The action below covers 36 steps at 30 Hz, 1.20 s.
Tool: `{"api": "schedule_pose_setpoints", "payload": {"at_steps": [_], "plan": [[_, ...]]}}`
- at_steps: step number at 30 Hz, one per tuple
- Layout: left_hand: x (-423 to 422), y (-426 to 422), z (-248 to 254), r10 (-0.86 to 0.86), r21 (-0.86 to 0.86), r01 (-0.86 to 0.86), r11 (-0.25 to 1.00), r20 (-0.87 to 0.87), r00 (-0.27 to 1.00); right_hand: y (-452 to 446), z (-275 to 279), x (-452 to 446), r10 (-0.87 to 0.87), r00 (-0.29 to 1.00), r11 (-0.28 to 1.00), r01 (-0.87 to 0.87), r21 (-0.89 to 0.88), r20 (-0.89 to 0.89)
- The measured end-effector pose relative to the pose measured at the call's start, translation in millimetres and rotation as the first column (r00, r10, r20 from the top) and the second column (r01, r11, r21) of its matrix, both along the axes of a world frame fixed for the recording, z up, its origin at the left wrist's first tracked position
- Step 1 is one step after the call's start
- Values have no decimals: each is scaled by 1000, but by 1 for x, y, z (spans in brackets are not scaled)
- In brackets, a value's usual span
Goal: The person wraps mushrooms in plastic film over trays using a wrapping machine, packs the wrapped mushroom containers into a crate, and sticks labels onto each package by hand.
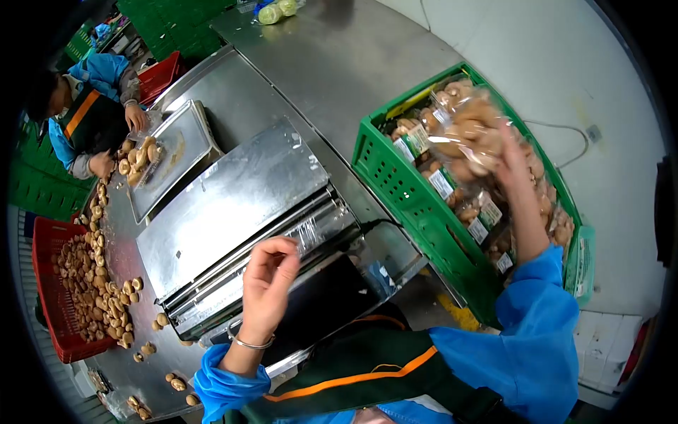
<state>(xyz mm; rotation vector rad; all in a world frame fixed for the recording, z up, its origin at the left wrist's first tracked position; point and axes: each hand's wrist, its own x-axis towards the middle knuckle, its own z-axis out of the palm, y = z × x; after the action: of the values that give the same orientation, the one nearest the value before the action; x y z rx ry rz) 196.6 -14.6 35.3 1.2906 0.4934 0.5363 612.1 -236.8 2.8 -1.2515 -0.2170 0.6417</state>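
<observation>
Over the green crate (424, 205) on the right, my right hand (510, 159) grips a clear plastic pack of mushrooms (467, 134), slightly blurred by motion. Beneath it the crate is filled with similar labelled packs (479, 222). My left hand (268, 279), with a bracelet at the wrist, is raised before the metal wrapping machine (233, 205). Its fingers are loosely bent, a gap shows by the thumb, and nothing is visible in them. A strip of clear film (307, 237) lies on the machine's rollers just beyond that hand.
Loose mushrooms (113, 297) spill from a red crate (60, 339) across the table's left side. A co-worker (92, 120) handles mushrooms by a metal tray (176, 162). Pale green round produce (277, 10) lies at the far table edge. A cable runs along the right wall.
</observation>
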Motion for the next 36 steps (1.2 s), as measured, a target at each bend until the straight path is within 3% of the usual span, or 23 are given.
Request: {"api": "schedule_pose_setpoints", "payload": {"at_steps": [1, 2, 4, 7, 9, 10, 11, 12, 14, 16, 18, 19, 20, 22, 23, 24, 25, 26, 27, 30, 31, 34, 36], "plan": [[3, 8, -4, 96, -34, -97, 995, -38, 995, 30, -17, -2, -148, 987, 988, 144, -57, -64], [2, 14, -9, 174, -51, -177, 983, -48, 984, 41, -32, -1, -135, 985, 957, 102, -272, -108], [-14, 27, -8, 244, -12, -248, 969, -134, 960, 64, -39, -6, -254, 965, 955, 238, -175, -71], [-55, 55, -17, 393, 112, -380, 918, -153, 907, 59, -7, -35, -236, 971, 960, 240, -147, 41], [-77, 86, -12, 500, 313, -425, 849, -220, 837, 56, -8, -57, -195, 947, 933, 260, -250, 254], [-88, 109, -9, 549, 435, -410, 801, -264, 793, 68, -12, -73, -174, 767, 868, 416, -271, 618], [-100, 145, -19, 560, 454, -435, 778, -187, 807, 79, -14, -77, -216, 875, 858, 382, -343, 434], [-102, 182, -17, 625, 577, -452, 680, -134, 769, 84, -15, -79, -266, 935, 838, 344, -423, 234], [-117, 271, -34, 747, 761, -382, 523, -194, 636, 87, -15, -79, -327, 913, 811, 403, -424, 243], [-135, 358, -54, 821, 743, -377, 553, -412, 394, 66, -21, -55, -339, 913, 872, 395, -289, 225], [-148, 419, -71, 762, 622, -440, 647, -524, 380, 54, -9, -60, -306, 931, 888, 355, -293, 200], [-147, 438, -74, 708, 520, -488, 701, -588, 391, 59, -21, -58, -386, 893, 896, 423, -137, 234], [-147, 455, -82, 640, 405, -526, 748, -650, 410, 65, -31, -57, -275, 952, 934, 298, -197, 134], [-138, 475, -102, 638, 277, -634, 722, -621, 456, 69, -49, -47, -56, 996, 958, 32, -284, -74], [-128, 470, -104, 649, 218, -673, 707, -579, 495, 46, -81, -3, -88, 985, 915, 138, -379, 146], [-118, 469, -110, 656, 153, -704, 694, -539, 529, 47, -71, -6, -44, 865, 773, 346, -532, 499], [-127, 497, -139, 636, 117, -670, 733, -467, 615, 50, -55, -16, 102, 646, 586, 576, -570, 756], [-116, 491, -132, 713, 36, -755, 655, -362, 601, 60, -39, -30, 322, 377, 398, 778, -486, 868], [-112, 489, -133, 748, 28, -778, 628, -299, 593, 79, -22, -49, 225, 400, 577, 680, -453, 888], [-110, 485, -141, 805, 89, -804, 588, -161, 571, 125, -31, -81, 529, 352, 632, 444, -635, 772], [-110, 481, -138, 781, 68, -781, 621, -146, 608, 129, -31, -78, 602, 302, 552, 511, -659, 739], [-103, 431, -92, 757, 55, -758, 650, -136, 640, 143, -6, -93, 676, 390, 384, 538, -750, 625], [-103, 381, -59, 711, 42, -711, 702, -114, 694, 142, -3, -101, 717, 237, 312, 732, -606, 656]]}}
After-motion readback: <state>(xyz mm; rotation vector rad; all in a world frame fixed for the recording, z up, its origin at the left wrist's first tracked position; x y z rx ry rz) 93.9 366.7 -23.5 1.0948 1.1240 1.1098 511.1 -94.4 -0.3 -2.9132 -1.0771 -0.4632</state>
